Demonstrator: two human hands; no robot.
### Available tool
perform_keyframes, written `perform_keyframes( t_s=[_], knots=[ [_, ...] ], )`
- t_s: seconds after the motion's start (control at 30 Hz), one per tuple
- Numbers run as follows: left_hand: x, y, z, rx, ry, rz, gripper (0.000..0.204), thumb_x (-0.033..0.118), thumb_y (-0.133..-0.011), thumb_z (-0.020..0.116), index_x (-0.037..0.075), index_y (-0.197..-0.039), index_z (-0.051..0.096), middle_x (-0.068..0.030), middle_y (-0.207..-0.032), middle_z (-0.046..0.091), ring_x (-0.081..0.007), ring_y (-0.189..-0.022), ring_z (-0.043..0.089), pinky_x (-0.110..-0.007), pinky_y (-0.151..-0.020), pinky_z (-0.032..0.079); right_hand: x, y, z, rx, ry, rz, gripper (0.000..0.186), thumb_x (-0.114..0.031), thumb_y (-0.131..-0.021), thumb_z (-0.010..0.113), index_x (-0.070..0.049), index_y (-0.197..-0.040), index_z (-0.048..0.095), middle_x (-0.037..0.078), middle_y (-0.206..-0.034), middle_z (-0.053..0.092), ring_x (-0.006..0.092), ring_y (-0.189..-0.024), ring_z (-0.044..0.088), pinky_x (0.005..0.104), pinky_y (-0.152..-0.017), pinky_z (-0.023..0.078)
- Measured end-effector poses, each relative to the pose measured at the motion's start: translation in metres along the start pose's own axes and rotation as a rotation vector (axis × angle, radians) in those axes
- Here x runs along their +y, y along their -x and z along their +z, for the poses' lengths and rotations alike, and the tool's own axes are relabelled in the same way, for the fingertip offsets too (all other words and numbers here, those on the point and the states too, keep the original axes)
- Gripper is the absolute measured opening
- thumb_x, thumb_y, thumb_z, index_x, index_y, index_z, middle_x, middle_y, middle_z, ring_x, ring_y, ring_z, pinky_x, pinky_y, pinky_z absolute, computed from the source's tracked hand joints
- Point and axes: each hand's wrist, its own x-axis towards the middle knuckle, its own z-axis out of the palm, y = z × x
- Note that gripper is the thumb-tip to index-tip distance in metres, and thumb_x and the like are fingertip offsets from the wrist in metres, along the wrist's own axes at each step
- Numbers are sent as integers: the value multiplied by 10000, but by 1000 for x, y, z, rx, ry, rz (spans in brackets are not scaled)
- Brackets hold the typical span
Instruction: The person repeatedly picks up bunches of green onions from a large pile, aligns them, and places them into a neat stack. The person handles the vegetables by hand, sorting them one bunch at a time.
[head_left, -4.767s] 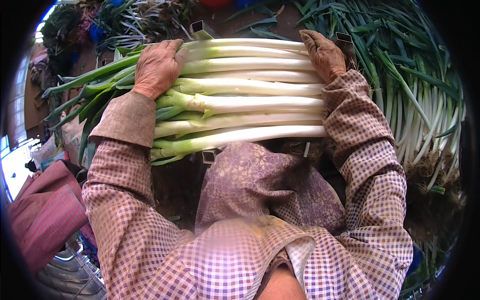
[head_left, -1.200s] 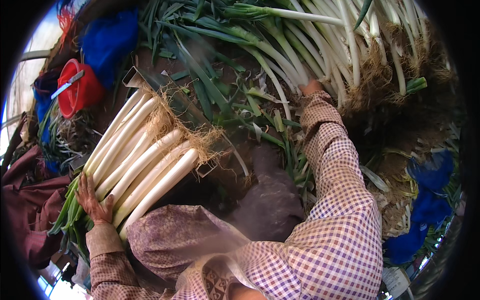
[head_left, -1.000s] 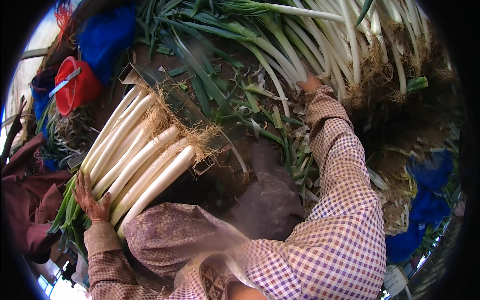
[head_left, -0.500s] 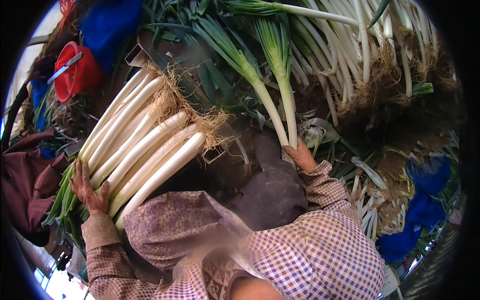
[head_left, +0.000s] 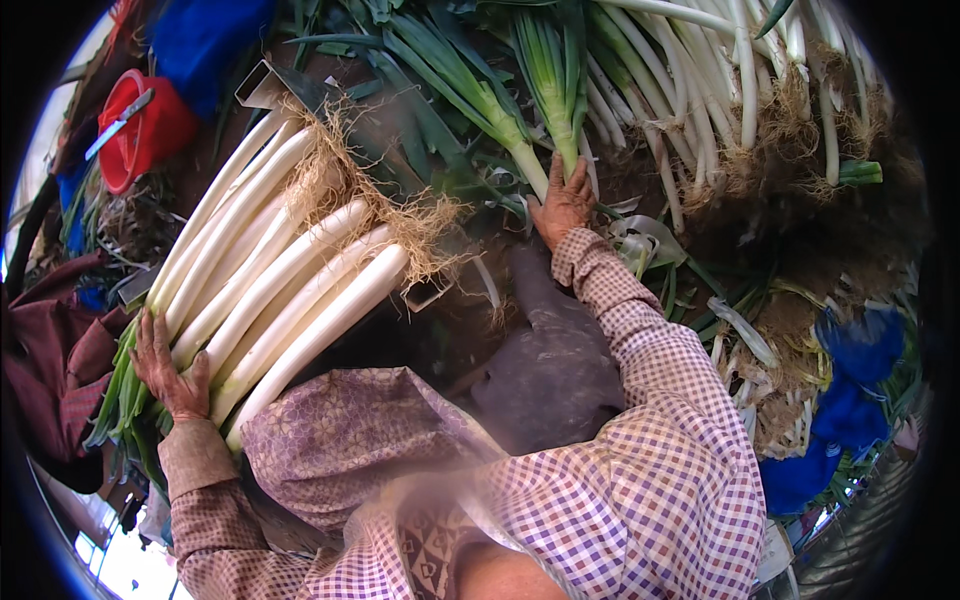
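A thick row of leeks [head_left: 300,295] lies at the left, white shafts slanting up to shaggy roots. My left hand [head_left: 170,370] lies across them near the green leaves, fingers spread and thumb apart. In front of me, my right hand [head_left: 562,205] is on two more leeks [head_left: 553,125], where their white shafts turn green. Its thumb is on the left side and its fingers reach over the shafts. My forearm and hand hide the lower ends of these two.
Many leeks [head_left: 700,120] with earthy roots are heaped at the far right. A red bucket [head_left: 165,130] with a knife [head_left: 120,123] across its rim stands at the far left. Leaf scraps and blue cloth [head_left: 850,400] lie at the right. An angled metal piece [head_left: 262,85] is beyond the roots.
My right hand has moved away from me along the two leeks, from their lower white ends up toward the green leaves. My left hand stays on the leek row.
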Motion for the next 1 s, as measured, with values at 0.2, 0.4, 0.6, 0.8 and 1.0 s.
perform_keyframes(
  t_s=[0.2, 0.4, 0.6, 0.8, 1.0],
  knots=[
    [3, -2, -2, -5, 10, -15, 763, 617, -808, 503, 128, -1387, 420, -124, -1457, 370, -316, -1364, 302, -539, -1109, 114, 4, -29, -4, -176, 116, 125, 576, -320, -760, 703, -184, -1269, 470, 221, -1505, 70, 429, -1313, 256, 520, -998, 336],
    [4, 0, -1, -2, 33, -39, 756, 534, -778, 587, 154, -1404, 399, -109, -1476, 340, -321, -1372, 273, -530, -1117, 108, 20, 12, -84, -124, 152, -42, 612, -291, -754, 695, -160, -1292, 434, 212, -1479, 176, 409, -1191, 406, 502, -931, 405],
    [11, -4, 3, 18, 63, -91, 724, 516, -790, 591, 156, -1391, 412, -88, -1477, 336, -305, -1368, 274, -511, -1134, 90, 35, 90, -200, -47, 464, -147, 726, -146, -779, 614, -207, -1435, 311, 191, -1428, 298, 370, -964, 560, 433, -800, 508],
    [25, -16, -7, -138, 84, -243, 709, 569, -826, 528, 179, -1403, 394, -61, -1485, 323, -273, -1379, 257, -487, -1148, 70, 45, 201, -292, -44, 669, -207, 769, -99, -732, 621, -166, -1434, 314, 163, -1267, 415, 306, -865, 562, 398, -727, 509],
    [20, -22, 4, -180, -99, -194, 744, 655, -846, 429, 195, -1428, 365, -48, -1496, 311, -255, -1392, 239, -491, -1143, 91, 86, 318, -359, 80, 905, -44, 862, -126, -694, 691, -174, -1450, 280, 116, -1280, 447, 283, -920, 536, 394, -750, 475]
  ],
)
